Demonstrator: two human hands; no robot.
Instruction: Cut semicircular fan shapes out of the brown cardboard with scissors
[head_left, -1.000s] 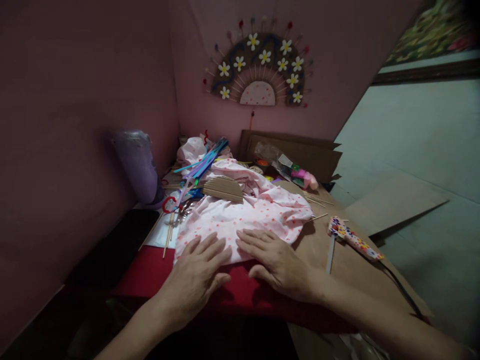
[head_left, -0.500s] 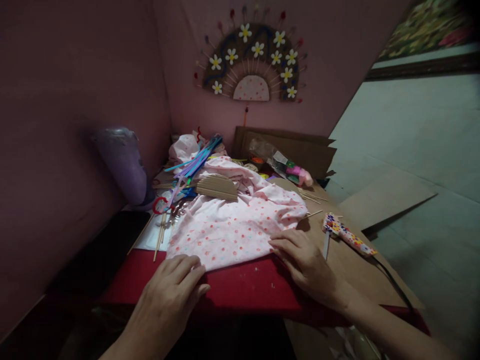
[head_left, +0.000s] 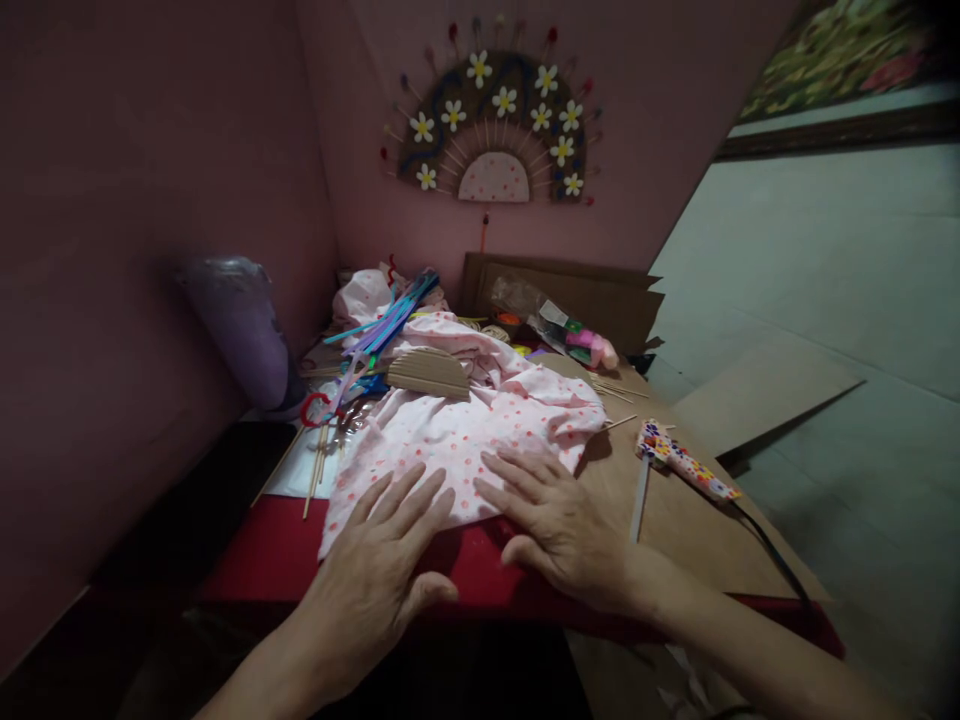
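Observation:
A pale pink cloth with red dots (head_left: pixel 442 440) lies bunched at its far side and flatter near the table's front. Spread flat on its near left part is my left hand (head_left: pixel 375 565), thumb pointing right. My right hand (head_left: pixel 559 520) rests on the near right part, fingers stretched out and thumb apart. Neither hand grips anything. On the cloth beyond my fingers sits a half-round piece of corrugated cardboard (head_left: pixel 429 374). The red tablecloth (head_left: pixel 480 570) shows below and between my hands.
A flowered glue gun (head_left: pixel 686 460) with a cord lies on brown cardboard (head_left: pixel 607 500) at right. Purple and blue pipe cleaners (head_left: pixel 394 315), wooden sticks (head_left: pixel 316 470) and a black flat object (head_left: pixel 202 500) are at left. A half-round flower decoration (head_left: pixel 495 120) hangs on the wall.
Both hands have moved from the cloth's near edge onto it, closer together, and their fingers have straightened and spread. The view has shifted slightly.

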